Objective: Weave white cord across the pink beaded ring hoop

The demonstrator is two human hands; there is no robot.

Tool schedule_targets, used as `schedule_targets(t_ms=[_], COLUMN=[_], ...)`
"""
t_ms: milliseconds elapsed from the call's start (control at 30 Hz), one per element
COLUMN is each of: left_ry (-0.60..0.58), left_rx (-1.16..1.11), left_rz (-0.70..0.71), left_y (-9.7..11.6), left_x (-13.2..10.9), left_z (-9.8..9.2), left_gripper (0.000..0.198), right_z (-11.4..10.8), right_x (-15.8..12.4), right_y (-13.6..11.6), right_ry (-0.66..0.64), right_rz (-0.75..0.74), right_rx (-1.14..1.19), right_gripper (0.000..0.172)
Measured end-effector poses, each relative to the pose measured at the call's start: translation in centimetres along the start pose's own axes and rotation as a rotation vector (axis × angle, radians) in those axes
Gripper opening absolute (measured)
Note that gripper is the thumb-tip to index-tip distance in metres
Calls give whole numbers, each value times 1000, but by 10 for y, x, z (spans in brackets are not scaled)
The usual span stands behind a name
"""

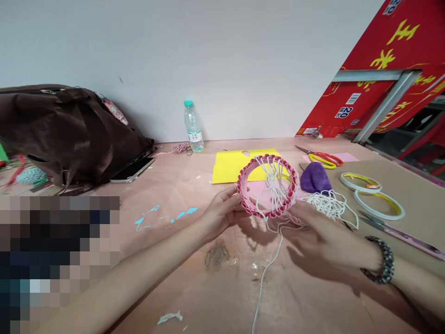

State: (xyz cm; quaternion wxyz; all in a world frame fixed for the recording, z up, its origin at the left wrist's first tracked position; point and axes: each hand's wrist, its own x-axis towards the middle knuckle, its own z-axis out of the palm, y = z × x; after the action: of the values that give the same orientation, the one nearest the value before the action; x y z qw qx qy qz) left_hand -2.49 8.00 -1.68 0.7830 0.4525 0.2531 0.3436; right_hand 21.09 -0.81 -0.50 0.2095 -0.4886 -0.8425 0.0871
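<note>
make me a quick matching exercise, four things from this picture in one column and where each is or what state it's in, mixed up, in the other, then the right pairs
Things:
1. pink ring
2. water bottle
3. purple fabric piece
4. dark bracelet

Places and states:
A. on the wrist of the right hand
B. beside the loose heap of white cord
C. gripped by the left hand, with white strands across it
D. upright near the wall

Pairs: 1-C, 2-D, 3-B, 4-A

Matt white yarn (pixel 326 205), clear plastic bottle (pixel 193 124)
</note>
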Motion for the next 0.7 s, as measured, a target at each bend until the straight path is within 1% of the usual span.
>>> schedule_targets(t_ms=[67, 100, 167, 267, 333, 400, 467, 500, 533, 567, 633, 667, 700], left_ry=[3, 6, -1, -19, -26, -26, -26, -25, -23, -19, -11, -11, -11], left_rx=[12, 16, 10, -14, -23, -29, -33, -35, -35, -33, -27, -20, -9], left_rz=[11, 21, 25, 10, 8, 19, 28, 31, 34, 36, 41, 41, 40], left_y=[-2, -2, -3, -3, -2, -2, -2, -2, -3, -3, -3, -3, -3], left_x=[0, 1, 1, 1, 1, 2, 3, 3, 4, 4, 4, 3, 2], left_z=[-2, -3, -4, -3, -3, -3, -3, -4, -4, -4, -3, -1, 0], left_gripper=[41, 41, 39, 35, 32, 30, 31, 32, 33, 33, 34, 36, 38], right_z=[3, 3, 0, -4, -6, -6, -6, -6, -6, -6, -5, -4, -3], right_x=[1, 1, 2, 2, 2, 2, 0, 0, -1, -2, -2, -1, -1], right_y=[-15, -17, -10, 11, 25, 35, 41, 41, 41, 39, 30, 24, 18], right_ry=[-71, -84, -55, 42, 123, 187, 208, 200, 187, 170, 126, 100, 71], right_rz=[14, 17, 6, 32, 89, 171, 261, 287, 288, 265, 170, 127, 101], right_rx=[123, 152, 165, 105, -14, -225, -426, -473, -470, -420, -236, -131, -32], right_gripper=[29, 23, 21, 23, 27, 29, 27, 24, 23, 28, 47, 53, 55])
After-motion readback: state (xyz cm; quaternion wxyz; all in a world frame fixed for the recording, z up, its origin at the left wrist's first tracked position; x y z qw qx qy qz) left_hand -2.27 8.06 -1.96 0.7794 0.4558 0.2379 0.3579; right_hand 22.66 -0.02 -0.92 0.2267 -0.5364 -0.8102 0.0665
